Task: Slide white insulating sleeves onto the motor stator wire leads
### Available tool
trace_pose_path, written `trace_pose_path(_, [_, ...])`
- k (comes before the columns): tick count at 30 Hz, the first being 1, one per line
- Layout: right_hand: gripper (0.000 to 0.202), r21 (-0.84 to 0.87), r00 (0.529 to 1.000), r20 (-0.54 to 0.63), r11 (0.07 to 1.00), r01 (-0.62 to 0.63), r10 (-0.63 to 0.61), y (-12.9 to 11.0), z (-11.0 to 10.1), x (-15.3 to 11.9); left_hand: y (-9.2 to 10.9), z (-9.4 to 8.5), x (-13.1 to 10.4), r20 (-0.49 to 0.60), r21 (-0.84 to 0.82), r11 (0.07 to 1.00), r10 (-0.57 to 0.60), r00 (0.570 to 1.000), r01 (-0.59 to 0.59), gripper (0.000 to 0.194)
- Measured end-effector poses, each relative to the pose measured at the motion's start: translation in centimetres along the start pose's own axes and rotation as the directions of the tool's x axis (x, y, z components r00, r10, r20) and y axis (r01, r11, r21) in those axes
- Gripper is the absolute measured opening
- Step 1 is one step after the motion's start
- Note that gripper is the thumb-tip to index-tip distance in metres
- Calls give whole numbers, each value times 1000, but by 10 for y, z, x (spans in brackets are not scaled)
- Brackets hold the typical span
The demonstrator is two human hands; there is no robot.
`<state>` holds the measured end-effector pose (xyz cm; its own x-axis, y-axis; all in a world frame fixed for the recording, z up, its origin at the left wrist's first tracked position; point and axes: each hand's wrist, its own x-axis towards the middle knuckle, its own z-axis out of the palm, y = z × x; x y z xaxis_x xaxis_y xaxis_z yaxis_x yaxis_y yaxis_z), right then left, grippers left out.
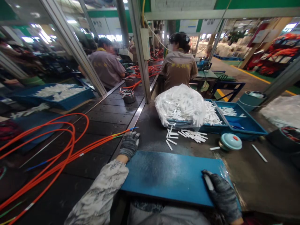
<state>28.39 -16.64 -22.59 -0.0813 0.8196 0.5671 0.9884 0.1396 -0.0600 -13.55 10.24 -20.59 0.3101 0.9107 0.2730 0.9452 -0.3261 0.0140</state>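
My left hand point(129, 145), in a grey knitted glove, is at the left edge of the workbench, its fingers curled at the ends of several orange cables point(100, 140). A blue tip point(134, 128) pokes out past the fingers; how firmly they grip is partly hidden. Over the right end of a blue board point(166, 175), my right hand point(221, 193), also gloved, is closed around a short white tube point(208, 182). Loose white tubes point(194, 136) lie scattered beyond the board. Behind them, a clear plastic bag point(180, 104) full of such tubes rests on a blue tray point(213, 123).
A second blue tray point(248, 128) holds a few white tubes. Near it stands a light-blue round container point(231, 142) with a red knob. Looped orange cables point(72, 137) cover the slatted conveyor point(105, 114) on my left. Metal posts point(140, 53) rise ahead; two co-workers sit beyond.
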Motion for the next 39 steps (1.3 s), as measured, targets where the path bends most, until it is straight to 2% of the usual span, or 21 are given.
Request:
trace_pose_path(6, [34,46,998,-16,997,-55,56,-3,-1,2,-2,1,0,8,3,1000,16,1000,-16,39])
trace_pose_path(9, [36,60,997,22,996,-70,69,-4,-3,2,-2,0,1,10,6,1000,19,1000,-19,39])
trace_pose_path(15, [40,139,978,75,969,-203,194,-7,-6,5,-1,0,0,8,0,1000,21,1000,-21,39])
trace_pose_path(23, [42,155,970,72,958,-242,233,-9,-5,7,-1,0,0,-4,-34,999,29,1000,-29,39])
trace_pose_path(31, [43,183,976,54,958,-219,212,-7,-6,10,0,-2,1,-16,-71,997,21,1000,-22,38])
trace_pose_path(39, [44,158,965,48,952,-264,260,-10,-4,8,3,-3,0,-14,-84,996,1,1000,-3,38])
